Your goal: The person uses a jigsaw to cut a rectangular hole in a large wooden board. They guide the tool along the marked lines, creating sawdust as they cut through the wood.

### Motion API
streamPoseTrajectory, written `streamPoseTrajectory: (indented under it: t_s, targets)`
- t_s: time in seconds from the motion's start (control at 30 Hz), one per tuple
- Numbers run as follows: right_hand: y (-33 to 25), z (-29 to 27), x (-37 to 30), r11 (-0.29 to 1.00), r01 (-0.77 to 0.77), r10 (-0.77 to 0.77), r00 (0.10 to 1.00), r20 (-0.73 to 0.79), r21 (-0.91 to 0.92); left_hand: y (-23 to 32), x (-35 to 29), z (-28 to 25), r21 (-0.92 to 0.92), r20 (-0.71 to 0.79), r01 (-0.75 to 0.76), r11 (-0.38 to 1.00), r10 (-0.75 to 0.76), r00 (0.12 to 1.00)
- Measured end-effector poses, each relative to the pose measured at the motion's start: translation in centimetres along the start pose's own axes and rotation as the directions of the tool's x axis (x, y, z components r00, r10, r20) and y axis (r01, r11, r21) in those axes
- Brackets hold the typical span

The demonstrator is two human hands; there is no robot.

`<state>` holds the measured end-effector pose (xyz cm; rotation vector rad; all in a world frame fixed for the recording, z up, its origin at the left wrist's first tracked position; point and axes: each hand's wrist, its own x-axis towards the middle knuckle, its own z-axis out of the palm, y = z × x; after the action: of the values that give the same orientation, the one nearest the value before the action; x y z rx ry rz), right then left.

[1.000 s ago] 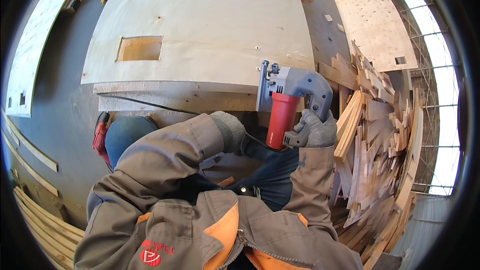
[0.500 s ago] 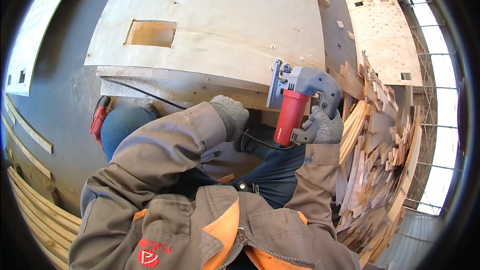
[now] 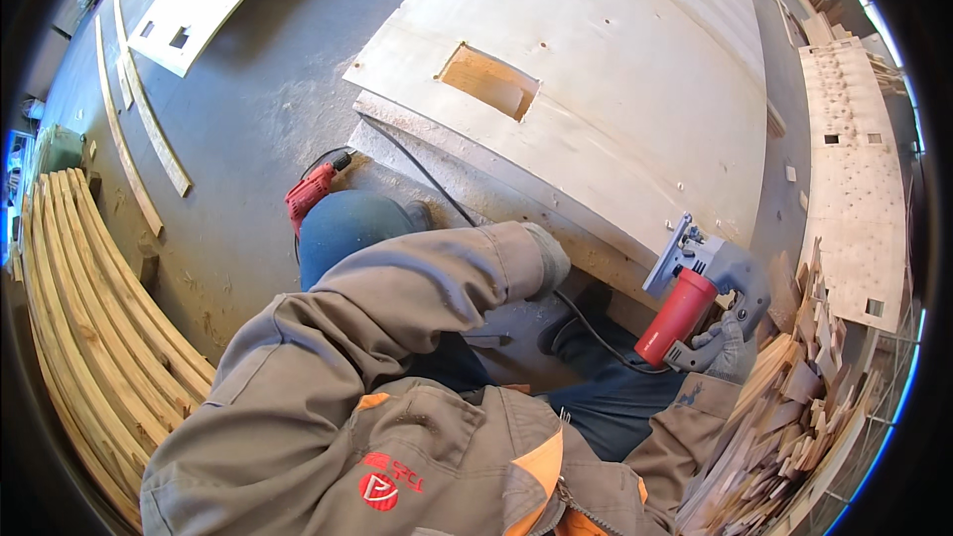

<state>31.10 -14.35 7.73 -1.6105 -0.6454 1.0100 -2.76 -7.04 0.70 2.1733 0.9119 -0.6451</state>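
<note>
A worker's gloved right hand (image 3: 723, 342) grips a jigsaw (image 3: 685, 313) by its handle at the near right corner of a plywood sheet (image 3: 635, 69). The saw lies to the far left of that hand, its red barrel slanting from near left to far right, its base plate (image 3: 663, 260) turned toward the sheet. The right hand is the nearer to the saw; the left hand (image 3: 548, 260) sits well apart to its left, just beside the cord (image 3: 427, 171). The left cuff hides those fingers, so their hold cannot be told. The saw covers the sheet's corner; whether they touch is unclear.
</note>
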Motion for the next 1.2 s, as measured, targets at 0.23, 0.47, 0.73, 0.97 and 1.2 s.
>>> streamPoseTrajectory:
  t_s: [0.23,0.47,0.73,0.97,1.2]
  targets:
    - [1.2,0.1,0.7,0.999,-0.02,0.021,1.0,-0.02,0.041,-6.8,-3.5,1.1,-0.133,-0.281,0.186,0.973,-0.217,0.935]
    - [1.5,0.5,0.9,1.0,0.001,0.0,0.998,-0.062,0.02,-20.8,-14.8,4.9,-0.44,-0.723,0.513,0.737,-0.63,0.284]
    - [0.7,1.9,0.4,0.988,0.033,-0.045,0.996,-0.077,-0.153,-36.4,-17.6,8.2,-0.898,-0.43,-0.04,0.438,-0.894,-0.129]
    - [0.1,3.2,0.1,0.996,0.01,-0.018,0.996,-0.088,-0.086,-32.4,-14.2,8.8,-0.842,-0.273,0.284,0.458,-0.817,0.509]
    - [-0.9,2.2,-0.6,0.989,-0.003,-0.015,0.993,-0.119,-0.151,-38.4,-3.8,13.7,-0.697,-0.14,0.51,0.503,-0.794,0.592]
